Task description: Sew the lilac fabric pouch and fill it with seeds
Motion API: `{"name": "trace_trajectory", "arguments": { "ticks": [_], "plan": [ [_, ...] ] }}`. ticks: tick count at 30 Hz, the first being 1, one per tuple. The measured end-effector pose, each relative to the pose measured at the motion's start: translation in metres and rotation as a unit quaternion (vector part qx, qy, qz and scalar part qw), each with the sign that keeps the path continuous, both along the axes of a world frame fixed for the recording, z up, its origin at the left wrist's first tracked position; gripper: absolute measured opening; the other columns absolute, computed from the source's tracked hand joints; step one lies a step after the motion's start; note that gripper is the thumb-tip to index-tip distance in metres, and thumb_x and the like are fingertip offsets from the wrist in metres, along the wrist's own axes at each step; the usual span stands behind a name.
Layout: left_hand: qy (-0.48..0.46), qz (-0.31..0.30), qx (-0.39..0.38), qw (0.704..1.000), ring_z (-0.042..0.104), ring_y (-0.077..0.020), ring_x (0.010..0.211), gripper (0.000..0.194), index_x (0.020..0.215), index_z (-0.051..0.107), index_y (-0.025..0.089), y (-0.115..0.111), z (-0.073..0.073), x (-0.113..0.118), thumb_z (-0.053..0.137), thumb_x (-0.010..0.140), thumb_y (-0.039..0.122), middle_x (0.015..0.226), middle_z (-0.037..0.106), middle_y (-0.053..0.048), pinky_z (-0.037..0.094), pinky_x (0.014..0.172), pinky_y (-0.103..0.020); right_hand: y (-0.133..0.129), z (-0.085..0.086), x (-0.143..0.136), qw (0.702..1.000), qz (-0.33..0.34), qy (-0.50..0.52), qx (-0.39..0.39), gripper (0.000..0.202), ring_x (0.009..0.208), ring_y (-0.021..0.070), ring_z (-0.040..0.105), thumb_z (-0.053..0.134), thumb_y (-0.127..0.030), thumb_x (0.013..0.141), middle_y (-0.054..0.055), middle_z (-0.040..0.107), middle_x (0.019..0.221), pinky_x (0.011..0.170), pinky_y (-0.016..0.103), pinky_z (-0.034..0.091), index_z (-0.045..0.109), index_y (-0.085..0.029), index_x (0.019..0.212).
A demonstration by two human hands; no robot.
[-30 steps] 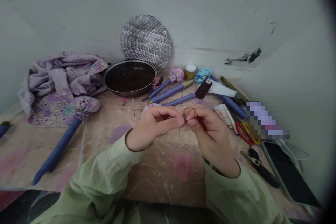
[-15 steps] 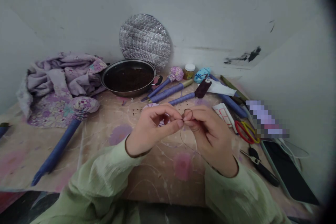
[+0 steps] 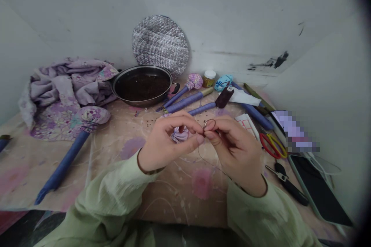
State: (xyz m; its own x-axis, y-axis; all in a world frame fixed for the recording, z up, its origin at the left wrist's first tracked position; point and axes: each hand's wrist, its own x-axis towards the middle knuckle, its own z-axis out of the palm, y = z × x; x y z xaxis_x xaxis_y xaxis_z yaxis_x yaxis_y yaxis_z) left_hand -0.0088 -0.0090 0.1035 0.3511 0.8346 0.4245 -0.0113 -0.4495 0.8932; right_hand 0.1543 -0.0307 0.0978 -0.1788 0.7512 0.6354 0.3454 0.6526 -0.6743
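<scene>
In the head view, thin dark thread (image 3: 206, 161) made a small loop between the fingertips, its slack curving toward five o'clock above the pink-blotched desk (image 3: 171, 189). A tapered, dark spool (image 3: 224, 98) lay tilted at one o'clock. Left hand (image 3: 159, 139) and right hand (image 3: 237, 150) met, knuckles arched, each grip pinching the thread.

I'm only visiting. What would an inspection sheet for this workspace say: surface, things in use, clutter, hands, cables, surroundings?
Surface: patterned tabletop with pink and purple patches.
Things in use: thin dark thread, looped at the right hand.
Clutter: crumpled floral cloth, pan, jar, dark spool, scissors, black-handled tool, phone.
Hands: fingertips close together; right pinches the thread, left hand has an unclear grip.
Cables: white cable beside the phone.
Surroundings: pale wall with dark marks; silver disc upright behind the pan.
</scene>
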Motion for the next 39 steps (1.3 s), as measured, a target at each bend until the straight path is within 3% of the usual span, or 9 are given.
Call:
{"name": "trace_trajectory", "arguments": {
  "ticks": [6,10,21,28,34,39],
  "plan": [
    [0.008,0.011,-0.004,1.000,0.056,-0.0133,0.070,0.006,0.073,0.067,0.017,0.0005,0.0013,-0.0007,0.068,0.076,0.022,0.074,0.063,-0.003,0.045,0.065,-0.028,-0.0011,-0.0001,-0.0007,1.000,-0.003,0.019,-0.015,0.011,0.082,0.0127,0.056,0.054,-0.012,0.086,0.001,0.059,0.085,0.072,0.028,0.047,0.057,-0.022,0.090],
    [0.002,0.020,0.005,1.000,0.055,-0.0126,0.068,0.005,0.073,0.067,0.016,0.0010,0.0016,-0.0014,0.068,0.075,0.021,0.073,0.062,-0.003,0.043,0.064,-0.027,-0.0014,0.0006,-0.0005,0.994,-0.012,0.095,-0.051,0.007,0.086,0.0131,0.056,0.058,-0.015,0.085,0.002,0.058,0.088,0.076,0.028,0.047,0.059,-0.021,0.089],
    [0.005,-0.002,-0.001,1.000,0.052,-0.0117,0.067,0.006,0.072,0.064,0.015,0.0008,0.0015,-0.0014,0.065,0.077,0.019,0.073,0.061,-0.003,0.040,0.063,-0.027,0.0030,-0.0060,0.0046,0.955,0.050,0.256,-0.143,0.006,0.073,0.0083,0.053,0.060,-0.021,0.086,-0.002,0.057,0.082,0.069,0.023,0.044,0.064,-0.023,0.089],
    [0.006,-0.015,-0.006,1.000,0.052,-0.0114,0.067,0.006,0.070,0.064,0.015,0.0010,0.0022,-0.0016,0.065,0.076,0.018,0.073,0.061,-0.002,0.039,0.064,-0.027,0.0030,-0.0049,0.0057,0.941,0.052,0.286,-0.171,0.004,0.072,0.0078,0.051,0.062,-0.024,0.084,-0.002,0.057,0.079,0.068,0.022,0.043,0.065,-0.023,0.087],
    [-0.038,0.017,-0.010,0.999,0.050,-0.0141,0.074,0.016,0.089,0.070,0.019,-0.0001,-0.0042,-0.0020,0.059,0.082,0.029,0.080,0.060,-0.004,0.038,0.067,-0.028,0.0021,-0.0040,0.0069,0.934,0.097,0.279,-0.201,0.005,0.075,0.0082,0.051,0.064,-0.024,0.083,-0.003,0.057,0.080,0.069,0.021,0.043,0.067,-0.025,0.086],
    [-0.041,-0.039,-0.069,0.996,0.052,-0.0133,0.074,0.013,0.080,0.072,0.018,-0.0006,-0.0033,0.0012,0.063,0.080,0.028,0.078,0.060,-0.004,0.039,0.067,-0.027,0.0023,-0.0054,0.0053,0.911,0.147,0.289,-0.255,0.005,0.071,0.0064,0.049,0.065,-0.026,0.082,-0.004,0.058,0.078,0.063,0.018,0.041,0.068,-0.028,0.086]
  ]
}}
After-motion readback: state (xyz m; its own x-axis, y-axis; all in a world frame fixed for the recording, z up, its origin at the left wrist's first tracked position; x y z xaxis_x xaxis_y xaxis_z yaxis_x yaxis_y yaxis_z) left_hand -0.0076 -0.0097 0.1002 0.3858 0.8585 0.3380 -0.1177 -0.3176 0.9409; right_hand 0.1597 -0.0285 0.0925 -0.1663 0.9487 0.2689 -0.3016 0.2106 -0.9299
